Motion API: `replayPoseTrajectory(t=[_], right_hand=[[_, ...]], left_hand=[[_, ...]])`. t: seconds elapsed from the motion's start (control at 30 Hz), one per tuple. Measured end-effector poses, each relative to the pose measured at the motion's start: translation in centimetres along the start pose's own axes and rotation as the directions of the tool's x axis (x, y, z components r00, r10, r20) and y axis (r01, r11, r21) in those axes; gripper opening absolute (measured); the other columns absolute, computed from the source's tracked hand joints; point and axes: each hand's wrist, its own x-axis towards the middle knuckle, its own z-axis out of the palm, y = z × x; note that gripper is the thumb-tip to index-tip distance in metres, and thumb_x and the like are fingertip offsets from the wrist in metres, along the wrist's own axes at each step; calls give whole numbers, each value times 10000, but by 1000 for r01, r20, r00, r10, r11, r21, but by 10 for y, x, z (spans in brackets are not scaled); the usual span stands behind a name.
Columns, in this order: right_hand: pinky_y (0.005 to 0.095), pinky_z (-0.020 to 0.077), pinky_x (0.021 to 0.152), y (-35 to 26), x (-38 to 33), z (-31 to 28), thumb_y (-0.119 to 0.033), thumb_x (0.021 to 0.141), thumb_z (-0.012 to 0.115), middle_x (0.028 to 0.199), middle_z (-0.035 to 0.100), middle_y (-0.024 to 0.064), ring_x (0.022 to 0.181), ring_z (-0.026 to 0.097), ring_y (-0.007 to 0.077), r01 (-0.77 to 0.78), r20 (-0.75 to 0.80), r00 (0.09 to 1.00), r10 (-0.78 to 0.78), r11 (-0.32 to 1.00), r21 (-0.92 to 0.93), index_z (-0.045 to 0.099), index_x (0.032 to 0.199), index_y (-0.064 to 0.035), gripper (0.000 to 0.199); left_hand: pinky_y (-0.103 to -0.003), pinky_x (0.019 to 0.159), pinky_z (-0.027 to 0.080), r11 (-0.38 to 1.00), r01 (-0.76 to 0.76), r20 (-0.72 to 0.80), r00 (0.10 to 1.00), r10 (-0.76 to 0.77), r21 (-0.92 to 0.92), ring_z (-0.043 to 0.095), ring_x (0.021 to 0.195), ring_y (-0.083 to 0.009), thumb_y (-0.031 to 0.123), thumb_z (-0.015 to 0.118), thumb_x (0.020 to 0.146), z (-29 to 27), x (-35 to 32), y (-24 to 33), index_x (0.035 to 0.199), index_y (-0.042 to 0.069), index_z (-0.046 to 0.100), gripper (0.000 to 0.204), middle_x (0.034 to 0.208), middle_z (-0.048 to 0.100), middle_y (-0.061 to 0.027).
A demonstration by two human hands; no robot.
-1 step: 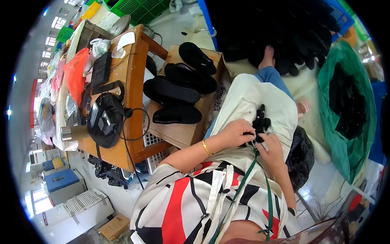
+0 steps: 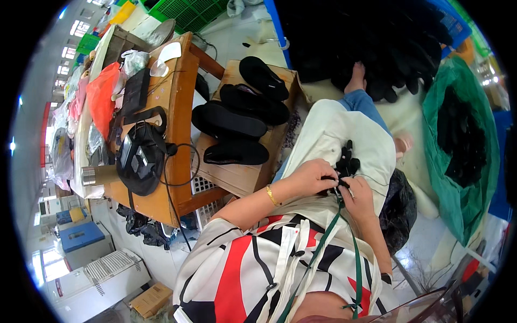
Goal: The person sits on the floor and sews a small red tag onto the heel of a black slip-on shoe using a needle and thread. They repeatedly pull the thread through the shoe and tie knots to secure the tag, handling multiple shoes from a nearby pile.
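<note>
Over my lap, my left hand [image 2: 319, 175] and my right hand [image 2: 358, 195] meet with fingers pinched close together. Between them is a small black fabric piece [image 2: 346, 159] with finger-like lobes, its near part hidden by my fingers. It lies on the white cloth [image 2: 336, 126] covering my legs. A dark green cord [image 2: 329, 229] hanging from my neck runs up to the fingertips, where a small shiny bit shows, too small to name.
To the left, black slippers [image 2: 229, 119] lie on a cardboard box [image 2: 237, 180], beside a wooden table [image 2: 175, 134] holding a black cap [image 2: 141, 161]. Ahead stands a blue crate [image 2: 277, 24] full of black pieces; at right, a green sack [image 2: 460, 207] holds more.
My fingers have shifted very slightly around the black piece. The whole view has moved by a few pixels; nothing else differs visibly.
</note>
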Motion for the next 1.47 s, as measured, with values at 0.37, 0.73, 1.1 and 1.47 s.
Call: replayPoseTrajectory(t=[0.37,0.73,1.1,1.47], right_hand=[[328,482,644,27,-6,9,-59,838,702,802,600,118,710,614,244,-174,-3,984,176,975,137,662,1019,1,195],[332,484,650,14,6,9,-110,866,701,794,596,115,719,620,242,-211,38,977,208,970,117,669,1023,-4,192],[329,494,671,17,-4,13,-88,861,694,819,610,118,720,625,237,-207,25,978,205,967,150,676,1030,1,192],[316,494,664,14,-7,10,-92,869,700,818,610,118,725,631,225,-244,30,970,243,948,204,676,1043,8,203]], left_hand=[[-322,583,482,583,187,-602,-70,-795,-791,582,743,-158,276,819,815,-182,-94,-178,1171,-14,545,535,829,598,-58],[-311,560,536,623,392,-718,-164,-677,-677,617,805,-249,240,867,753,-154,-80,-159,1310,-144,392,826,1094,584,-218],[-338,559,450,452,275,-506,-171,-846,-849,516,578,-186,156,877,736,-192,-100,-189,1005,-51,587,446,756,601,-80],[-526,1059,362,358,109,-363,-33,-931,-928,528,1195,-326,215,877,760,-203,-95,-180,1452,17,349,892,1351,545,-157]])
